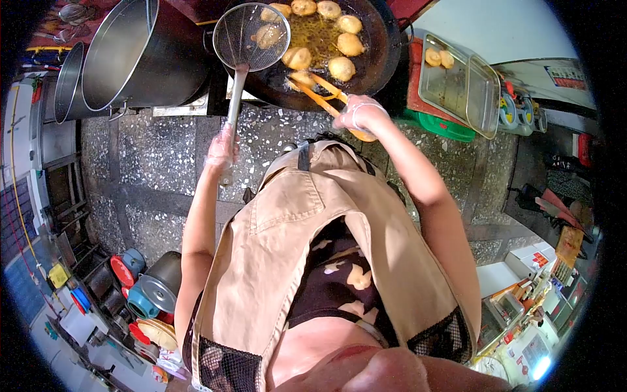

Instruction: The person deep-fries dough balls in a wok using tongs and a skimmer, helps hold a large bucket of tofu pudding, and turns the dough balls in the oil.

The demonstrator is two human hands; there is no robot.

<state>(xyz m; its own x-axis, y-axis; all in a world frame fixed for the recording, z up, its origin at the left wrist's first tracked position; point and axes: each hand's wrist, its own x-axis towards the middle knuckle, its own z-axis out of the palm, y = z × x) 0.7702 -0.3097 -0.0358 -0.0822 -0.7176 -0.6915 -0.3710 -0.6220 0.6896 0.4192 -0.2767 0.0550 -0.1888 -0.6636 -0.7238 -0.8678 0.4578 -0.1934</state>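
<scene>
My left hand (222, 147), in a clear plastic glove, is closed round the long handle of a mesh skimmer (230, 26). The skimmer's round basket is over the left side of a dark wok (385, 46). A fried piece (268, 36) shows at the mesh; I cannot tell whether it lies in or under it. My right hand (363, 115), also gloved, grips orange-yellow tongs (321, 98). Their tips are at a golden fried piece (303, 79) by the wok's near edge. Several round golden pieces (350, 44) sit in a ring in the bubbling oil (313, 32).
Right of the wok, a metal tray (450, 88) holds two fried pieces (439, 58), with a green basin (444, 127) below it. Large metal pots (166, 59) stand at the left. Behind me on the left are a lidded pot (160, 287) and several bowls.
</scene>
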